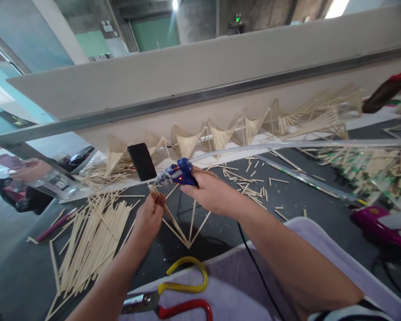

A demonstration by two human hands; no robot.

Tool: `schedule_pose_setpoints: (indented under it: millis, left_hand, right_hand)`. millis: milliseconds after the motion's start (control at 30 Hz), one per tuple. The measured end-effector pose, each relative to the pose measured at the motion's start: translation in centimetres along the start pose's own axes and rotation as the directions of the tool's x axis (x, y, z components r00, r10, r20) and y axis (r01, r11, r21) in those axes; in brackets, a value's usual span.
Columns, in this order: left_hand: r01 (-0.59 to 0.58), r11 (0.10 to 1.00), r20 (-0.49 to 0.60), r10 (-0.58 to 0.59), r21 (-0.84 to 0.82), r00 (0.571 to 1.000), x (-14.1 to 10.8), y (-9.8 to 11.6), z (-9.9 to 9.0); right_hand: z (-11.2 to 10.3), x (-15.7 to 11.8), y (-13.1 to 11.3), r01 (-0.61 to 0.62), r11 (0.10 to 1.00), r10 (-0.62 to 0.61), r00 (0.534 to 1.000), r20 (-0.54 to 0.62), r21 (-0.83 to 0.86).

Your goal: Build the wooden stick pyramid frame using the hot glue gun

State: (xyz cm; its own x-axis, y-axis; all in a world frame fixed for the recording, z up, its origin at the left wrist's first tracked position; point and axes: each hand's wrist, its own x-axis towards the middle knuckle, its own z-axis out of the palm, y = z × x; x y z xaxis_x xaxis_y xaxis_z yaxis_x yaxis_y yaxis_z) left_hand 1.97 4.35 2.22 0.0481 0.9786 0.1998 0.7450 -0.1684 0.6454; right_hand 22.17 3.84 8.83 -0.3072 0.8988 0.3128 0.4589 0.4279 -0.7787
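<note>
In the head view my right hand (207, 191) is wrapped round a blue hot glue gun (183, 171) with a small red light on its side. A long clear glue stick (240, 148) trails from the gun's back. The gun's smeared nozzle points left, close above the top of a wooden stick frame (173, 222). My left hand (150, 211) pinches that frame near its upper end. Its thin sticks run down to a point on the dark table; whether the nozzle touches the wood I cannot tell.
Loose sticks (93, 245) lie in a heap at left, with short offcuts (250, 189) at right. Scissors (183, 290) rest on a purple cloth (240, 285) in front. A black phone (142, 161) stands behind my hands. Fan-shaped stick models (220, 136) line the wall. A black cord (254, 263) crosses the cloth.
</note>
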Motion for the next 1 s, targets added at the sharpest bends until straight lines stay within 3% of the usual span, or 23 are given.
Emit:
schedule_pose_setpoints:
  millis: [133,200,300,400,533,633,767,867,933,1000]
  left_hand:
    - [-0.031,0.999,0.012,0.031,0.030,0.999,0.0,0.2,-0.2]
    - [-0.055,0.998,0.014,0.055,0.021,0.998,0.1,0.3,-0.3]
    - [-0.070,0.997,0.013,0.070,0.014,0.997,0.2,0.4,-0.4]
    - [-0.078,0.996,-0.009,0.078,0.041,0.997,0.2,0.5,-0.4]
    - [-0.055,0.998,0.000,0.055,0.010,0.998,0.2,0.3,-0.3]
    - [-0.046,0.999,0.005,0.046,0.003,0.999,0.2,-0.1,-0.2]
    - [-0.060,0.998,0.009,0.060,0.019,0.998,0.2,0.0,-0.3]
    - [-0.049,0.999,0.023,0.049,0.009,0.999,0.1,0.2,-0.3]
    - [-0.049,0.999,0.013,0.048,0.015,0.999,0.1,0.3,-0.3]
    - [-0.060,0.998,0.001,0.060,0.032,0.998,0.0,0.4,-0.2]
  right_hand:
    - [-2.6,0.1,0.5,-0.150,0.970,0.157,0.987,-0.021,0.192]
    - [-4.1,0.3,1.6,-0.150,0.935,0.175,0.983,-0.050,0.322]
    - [-5.7,0.9,4.3,-0.171,0.873,0.209,0.977,-0.034,0.457]
    - [-6.1,1.6,7.8,-0.338,0.796,0.373,0.927,0.034,0.502]
    - [-5.2,2.2,12.1,-0.595,0.712,0.605,0.789,0.106,0.372]
    - [-4.6,1.9,14.2,-0.683,0.670,0.684,0.720,0.113,0.290]
    - [-4.8,1.3,15.4,-0.735,0.646,0.739,0.670,0.075,0.206]
    - [-5.9,1.4,15.3,-0.763,0.645,0.764,0.645,-0.026,0.033]
    - [-7.0,1.6,14.4,-0.767,0.618,0.758,0.639,-0.127,-0.173]
    - [-7.9,1.5,12.5,-0.740,0.633,0.725,0.670,-0.160,-0.228]
